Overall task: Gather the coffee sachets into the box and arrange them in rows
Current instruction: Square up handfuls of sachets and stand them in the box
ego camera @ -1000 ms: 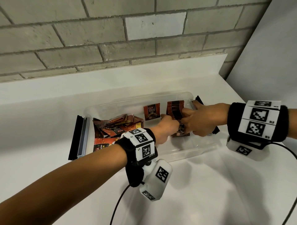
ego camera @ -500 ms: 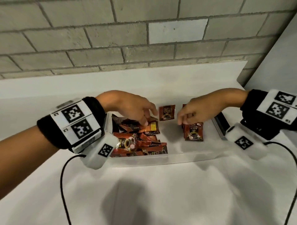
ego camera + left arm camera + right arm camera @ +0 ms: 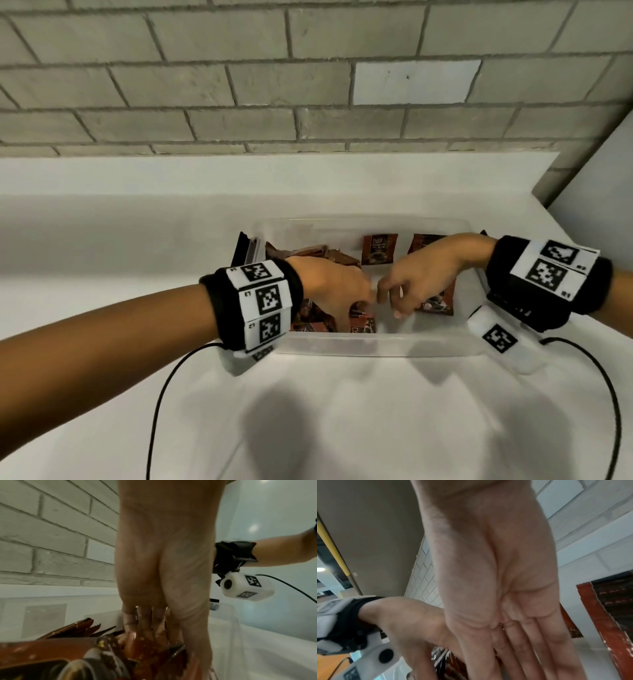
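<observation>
A clear plastic box (image 3: 380, 344) sits on the white counter. A loose pile of brown and red coffee sachets (image 3: 310, 320) fills its left part. My left hand (image 3: 363, 306) reaches down into the front of the pile, and its fingers (image 3: 145, 626) and thumb pinch a sachet (image 3: 176, 649) there. My right hand (image 3: 390, 301) hovers over the middle of the box with relaxed fingers (image 3: 530, 642), holding nothing. A small stack of sachets (image 3: 440, 305) lies under its wrist. One sachet (image 3: 379, 248) leans on the back wall, with another (image 3: 424, 241) beside it.
A black clip (image 3: 244, 246) hangs on the box's left end. A brick wall (image 3: 308, 85) rises behind the counter and a plain wall (image 3: 603, 192) closes the right side. Black cables (image 3: 161, 394) trail from both wrists over the white counter (image 3: 342, 428) in front.
My left hand has moved from the top of the pile down to its front edge. My right hand has drifted left off the stack toward the left hand. The view has tilted.
</observation>
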`<action>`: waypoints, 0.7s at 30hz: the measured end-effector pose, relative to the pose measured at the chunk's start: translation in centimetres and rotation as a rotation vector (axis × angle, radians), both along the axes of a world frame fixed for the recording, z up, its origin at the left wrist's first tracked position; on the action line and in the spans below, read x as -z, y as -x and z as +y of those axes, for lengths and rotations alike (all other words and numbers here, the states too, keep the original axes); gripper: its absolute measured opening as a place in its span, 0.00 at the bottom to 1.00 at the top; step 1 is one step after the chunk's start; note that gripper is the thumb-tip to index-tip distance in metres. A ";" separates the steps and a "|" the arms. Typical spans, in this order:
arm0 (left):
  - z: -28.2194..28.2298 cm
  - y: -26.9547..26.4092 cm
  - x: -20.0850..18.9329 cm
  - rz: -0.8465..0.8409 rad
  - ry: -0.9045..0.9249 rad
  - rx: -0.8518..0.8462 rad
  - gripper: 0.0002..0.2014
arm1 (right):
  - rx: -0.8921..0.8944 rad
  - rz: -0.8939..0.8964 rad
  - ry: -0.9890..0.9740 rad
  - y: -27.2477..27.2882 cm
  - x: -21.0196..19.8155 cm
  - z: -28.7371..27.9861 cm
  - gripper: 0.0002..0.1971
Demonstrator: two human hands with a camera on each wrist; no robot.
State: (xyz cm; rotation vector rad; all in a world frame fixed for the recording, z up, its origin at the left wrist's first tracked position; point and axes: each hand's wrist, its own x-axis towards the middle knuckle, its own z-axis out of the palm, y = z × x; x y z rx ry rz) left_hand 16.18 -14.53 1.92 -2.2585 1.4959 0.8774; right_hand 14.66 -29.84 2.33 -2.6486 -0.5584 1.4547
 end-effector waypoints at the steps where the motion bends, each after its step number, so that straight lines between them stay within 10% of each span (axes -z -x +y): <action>1: 0.0 -0.2 -0.3 0.020 0.018 -0.015 0.23 | 0.003 -0.012 -0.014 0.1 -0.2 -0.3 0.24; 8: 2.7 -2.4 -3.7 0.203 0.258 -0.232 0.11 | 0.238 -0.094 -0.320 1.9 -3.1 -2.6 0.23; 14: 5.6 -3.6 -5.8 0.319 0.685 -0.563 0.18 | 0.538 -0.085 -0.799 4.8 -2.1 -1.3 0.43; 21: 5.5 -0.2 -4.9 0.593 1.025 -0.862 0.15 | 1.030 -0.120 -1.475 5.2 -2.0 3.5 0.33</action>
